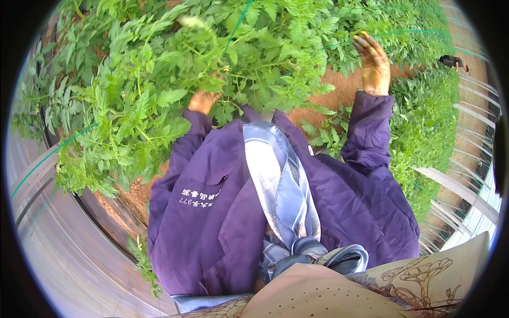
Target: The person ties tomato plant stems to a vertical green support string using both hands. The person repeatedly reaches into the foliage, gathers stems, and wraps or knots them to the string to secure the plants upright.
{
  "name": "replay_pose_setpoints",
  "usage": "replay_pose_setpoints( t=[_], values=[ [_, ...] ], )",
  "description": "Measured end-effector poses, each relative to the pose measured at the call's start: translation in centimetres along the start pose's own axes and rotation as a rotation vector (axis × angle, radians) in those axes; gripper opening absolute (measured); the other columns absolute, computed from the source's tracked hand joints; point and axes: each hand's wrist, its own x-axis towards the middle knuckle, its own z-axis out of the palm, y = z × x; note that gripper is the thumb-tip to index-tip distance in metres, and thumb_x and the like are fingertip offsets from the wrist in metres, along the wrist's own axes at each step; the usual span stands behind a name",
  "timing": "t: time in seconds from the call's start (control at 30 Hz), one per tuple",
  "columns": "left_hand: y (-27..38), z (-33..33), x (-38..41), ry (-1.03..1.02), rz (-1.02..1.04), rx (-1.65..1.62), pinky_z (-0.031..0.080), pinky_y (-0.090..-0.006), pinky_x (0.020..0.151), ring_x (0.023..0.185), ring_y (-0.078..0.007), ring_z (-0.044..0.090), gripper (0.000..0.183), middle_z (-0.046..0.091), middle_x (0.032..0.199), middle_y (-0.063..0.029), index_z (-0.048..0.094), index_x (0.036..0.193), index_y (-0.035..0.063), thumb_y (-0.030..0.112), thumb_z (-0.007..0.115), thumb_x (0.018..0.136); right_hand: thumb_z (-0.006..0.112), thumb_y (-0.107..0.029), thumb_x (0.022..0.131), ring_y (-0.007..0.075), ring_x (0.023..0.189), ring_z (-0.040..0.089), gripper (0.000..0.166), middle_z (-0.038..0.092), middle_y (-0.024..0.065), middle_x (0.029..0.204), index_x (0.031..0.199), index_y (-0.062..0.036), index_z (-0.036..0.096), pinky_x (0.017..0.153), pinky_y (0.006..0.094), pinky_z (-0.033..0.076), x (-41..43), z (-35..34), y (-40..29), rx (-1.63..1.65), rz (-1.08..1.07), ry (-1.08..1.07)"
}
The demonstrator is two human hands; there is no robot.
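Observation:
My left hand [204, 101] reaches in among leafy tomato plants [159, 75]; leaves cover its fingers, so what it touches cannot be seen. At the upper right my right hand [372, 65] is raised over reddish soil [344, 85] beside the foliage. Its fingers are stained dark and yellow, extended and held close together, and a green string [401, 31] runs near the fingertips. Another green string [238, 26] rises out of the leaves at the top, between my hands. Small flowers [226, 68] show near my left hand.
Clear plastic sheeting [91, 254] curves along the left, with a pale greenhouse hoop [37, 171] beside it. Dense plant rows [425, 123] stretch to the right. Far right, another person [452, 61] in dark clothing is among the rows. Pale bars [457, 190] stand at the right edge.

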Motion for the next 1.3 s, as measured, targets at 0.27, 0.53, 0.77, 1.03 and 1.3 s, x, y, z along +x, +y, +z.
replay_pose_setpoints(
  t=[0.27,0.53,0.77,1.03,1.3],
  values=[
    [-6.6,10.8,3.0,-0.215,-0.236,0.941,0.033,-0.0339,0.096,0.113,-0.0223,0.043,0.055,0.044,0.125,-0.0109,0.035,0.131,0.0081,0.023,0.055,0.082,0.065,-0.01,0.072,0.0253,0.127,0.026,0.075,0.025,0.0057,0.14,0.135,-0.0201,0.025,0.102,0.0407,0.028,2.0,-3.8,4.2,-0.222,-0.124,0.222],
    [-15.4,16.7,14.1,0.471,-0.032,1.517,0.047,-0.0341,0.078,0.093,-0.0202,0.055,0.064,0.05,0.116,-0.0128,0.037,0.128,0.0103,0.019,0.066,0.071,0.055,-0.015,0.082,0.0109,0.088,0.05,0.03,0.054,-0.001,0.091,0.112,-0.0129,0.054,0.082,0.0266,0.039,4.0,-6.1,13.5,-0.32,0.079,-0.391],
    [-19.8,10.5,20.9,0.147,0.628,0.704,0.04,-0.0432,0.091,0.112,-0.0275,0.045,0.048,0.043,0.125,-0.0126,0.035,0.13,0.0122,0.029,0.046,0.086,0.054,-0.021,0.082,0.0213,0.097,0.054,0.024,0.058,0.0088,0.101,0.104,-0.0124,0.058,0.086,0.0318,0.04,2.0,-12.8,16.6,-0.206,0.195,-0.408],
    [-12.7,24.5,22.2,0.364,-0.076,0.555,0.046,-0.0311,0.079,0.086,-0.0206,0.055,0.037,0.056,0.103,-0.009,0.046,0.114,0.0031,0.029,0.04,0.089,0.052,-0.038,0.078,0.0271,0.112,0.044,0.055,0.047,0.0209,0.119,0.121,-0.0041,0.045,0.096,0.0348,0.034,2.4,-13.5,15.1,-0.432,0.331,-0.917],
    [-16.8,23.8,26.5,0.102,-0.057,0.743,0.029,-0.0347,0.097,0.106,-0.0201,0.048,0.043,0.056,0.11,-0.0079,0.042,0.123,0.0053,0.026,0.047,0.085,0.063,-0.014,0.072,0.0292,0.12,0.036,0.086,0.013,0.0184,0.141,0.136,-0.0028,0.006,0.104,0.042,0.021,3.2,-14.0,13.6,0.549,0.44,0.025]
  ],
)
